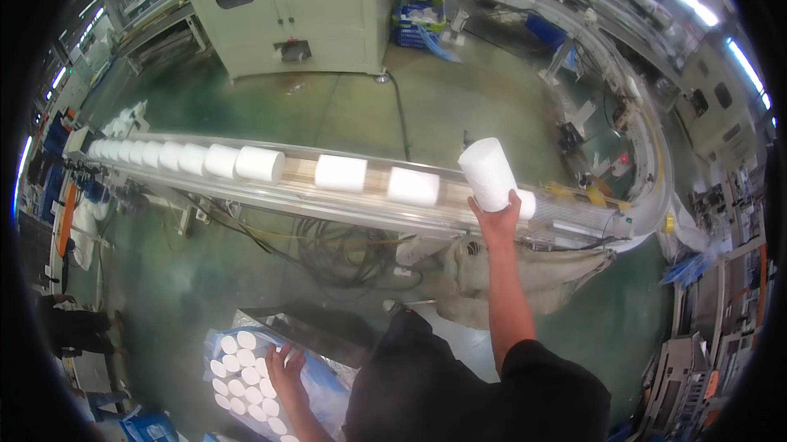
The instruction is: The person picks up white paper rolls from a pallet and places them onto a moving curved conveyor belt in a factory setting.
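My right hand (498, 221) grips a thick white roll (487, 173), probably of paper, by its lower end. It holds the roll tilted above the conveyor (352, 206). Another white roll (525, 204) shows partly behind that hand. Two spaced rolls, one nearer (412, 186) and one farther left (340, 173), lie on the belt, with a close row of several more (193, 158) toward its left end. Low in the view, my left hand (287, 372) hovers at or touches the edge of a blue-lined bag (326, 385) packed with upright white rolls (247, 376); its fingers are spread.
The conveyor curves away at the right (652, 155). Coiled dark cables (340, 258) lie beneath it, beside a beige sack (525, 278). A large pale cabinet machine (287, 24) and a blue crate (411, 35) stand beyond. Someone in dark trousers (82, 331) is at the left.
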{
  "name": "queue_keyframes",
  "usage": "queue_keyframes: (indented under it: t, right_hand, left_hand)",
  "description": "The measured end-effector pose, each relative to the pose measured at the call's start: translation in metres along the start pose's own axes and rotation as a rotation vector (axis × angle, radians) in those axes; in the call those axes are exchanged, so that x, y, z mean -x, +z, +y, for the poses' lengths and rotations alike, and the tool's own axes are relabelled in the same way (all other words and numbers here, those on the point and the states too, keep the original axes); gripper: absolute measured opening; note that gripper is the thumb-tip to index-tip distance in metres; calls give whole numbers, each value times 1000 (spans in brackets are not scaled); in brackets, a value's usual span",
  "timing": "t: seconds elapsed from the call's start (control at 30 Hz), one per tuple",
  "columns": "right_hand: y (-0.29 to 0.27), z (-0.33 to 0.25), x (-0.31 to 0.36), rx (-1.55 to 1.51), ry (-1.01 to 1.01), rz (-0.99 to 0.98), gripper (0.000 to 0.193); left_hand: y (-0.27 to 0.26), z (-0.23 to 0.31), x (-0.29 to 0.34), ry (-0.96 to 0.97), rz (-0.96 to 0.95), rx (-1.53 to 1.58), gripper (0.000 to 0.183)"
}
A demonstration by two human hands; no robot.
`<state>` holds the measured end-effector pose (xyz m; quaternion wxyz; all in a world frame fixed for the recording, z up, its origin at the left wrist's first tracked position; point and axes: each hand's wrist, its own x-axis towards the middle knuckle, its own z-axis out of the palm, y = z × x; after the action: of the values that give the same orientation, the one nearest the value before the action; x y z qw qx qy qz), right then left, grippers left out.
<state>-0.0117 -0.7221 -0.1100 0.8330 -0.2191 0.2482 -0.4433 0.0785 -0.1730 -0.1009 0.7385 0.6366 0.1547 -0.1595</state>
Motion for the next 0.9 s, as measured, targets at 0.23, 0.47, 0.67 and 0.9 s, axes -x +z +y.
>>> queue_keyframes:
  t: [0.23, 0.47, 0.67, 0.9]
  right_hand:
    - [6, -18, -24, 58, -98, -44, 54]
    - [-80, -20, -51, 1036, -264, 55, 55]
    - [-103, 2, -91, 1082, 123, -82, 62]
    - [67, 135, 31, 1800, -657, -732, 47]
  left_hand:
    - [9, 3, 8, 12, 32, -3, 59]
    - [-77, -75, -2, -82, 172, -26, 53]
    - [-179, -260, 37, -350, 397, -556, 55]
    - [-217, -367, 149, -603, 713, -368, 63]
